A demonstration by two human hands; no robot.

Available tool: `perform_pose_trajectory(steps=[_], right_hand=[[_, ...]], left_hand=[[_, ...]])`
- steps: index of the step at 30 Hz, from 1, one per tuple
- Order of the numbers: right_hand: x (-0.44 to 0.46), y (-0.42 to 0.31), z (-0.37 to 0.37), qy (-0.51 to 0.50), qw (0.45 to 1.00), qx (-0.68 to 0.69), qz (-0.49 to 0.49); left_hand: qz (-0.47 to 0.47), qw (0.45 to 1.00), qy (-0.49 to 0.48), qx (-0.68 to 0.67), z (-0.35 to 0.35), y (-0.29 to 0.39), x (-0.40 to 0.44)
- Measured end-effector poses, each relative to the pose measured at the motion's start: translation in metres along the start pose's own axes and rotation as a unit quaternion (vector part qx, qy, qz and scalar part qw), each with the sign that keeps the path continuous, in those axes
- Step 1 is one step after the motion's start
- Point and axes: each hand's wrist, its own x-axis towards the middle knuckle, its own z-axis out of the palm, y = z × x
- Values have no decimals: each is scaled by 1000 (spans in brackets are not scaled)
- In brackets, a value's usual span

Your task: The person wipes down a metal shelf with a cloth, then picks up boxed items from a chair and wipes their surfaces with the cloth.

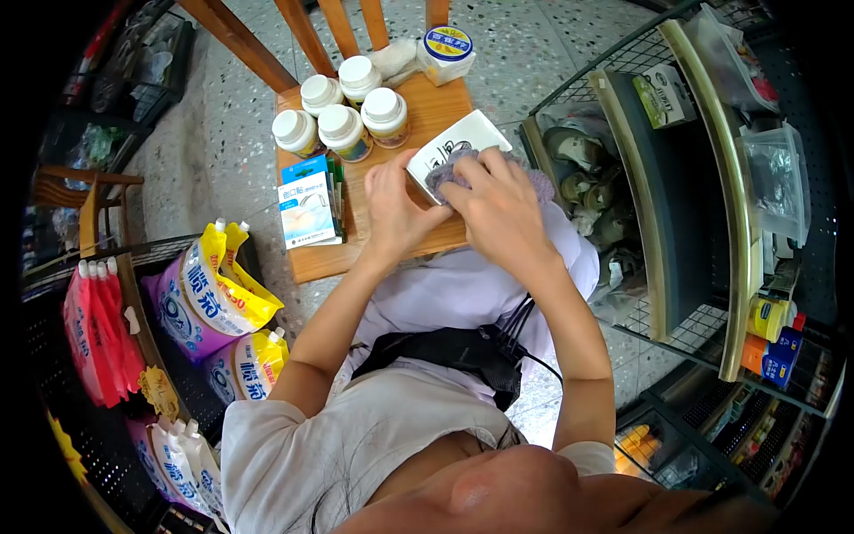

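A white box [480, 129] with black lettering is tilted over the wooden chair seat [329, 264]. My left hand [396, 209] grips the box along its left edge, thumb at its lower side. A greyish-purple cloth [540, 184] is bunched under the fingers of my right hand [498, 209], which presses it onto the box's face. Part of the lettering is hidden by the cloth. Left of my left hand stand blue-and-white packets [305, 211]. Behind them are several white-capped bottles [345, 133].
A round container with a blue-and-yellow lid [447, 43] and a whitish crumpled bundle [396, 60] sit at the seat's far edge. Shelves [658, 205] holding boxes and plastic bins rise on the right. Detergent pouches [200, 289] fill a rack on the left.
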Motion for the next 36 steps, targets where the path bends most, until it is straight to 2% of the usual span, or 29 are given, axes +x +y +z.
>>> perform_pose_trajectory(steps=[2, 5, 8, 17, 21, 26, 29, 36], right_hand=[[5, 3, -1, 21, 998, -56, 2], [5, 9, 2, 32, 999, -32, 3], [1, 4, 4, 2, 1000, 26, 1], [8, 6, 1, 3, 999, 16, -45], [6, 0, 1, -13, 997, 58, -48], [7, 14, 1, -17, 999, 45, -25], [10, 15, -5, -10, 1000, -16, -21], [8, 11, 4, 10, 998, 15, -53]], left_hand=[[2, 1000, -1, 1, 0, 0, 0], [5, 1000, -1, -3, -2, -1, 1], [6, 1000, -1, -4, 0, -1, 1], [12, 1000, 1, -7, 0, 0, 2], [5, 1000, -7, -13, -3, 0, 2], [5, 1000, -7, -16, -2, 1, 3], [1, 1000, -7, -11, -2, 0, 3], [-5, 1000, -19, -13, -2, 0, 4]])
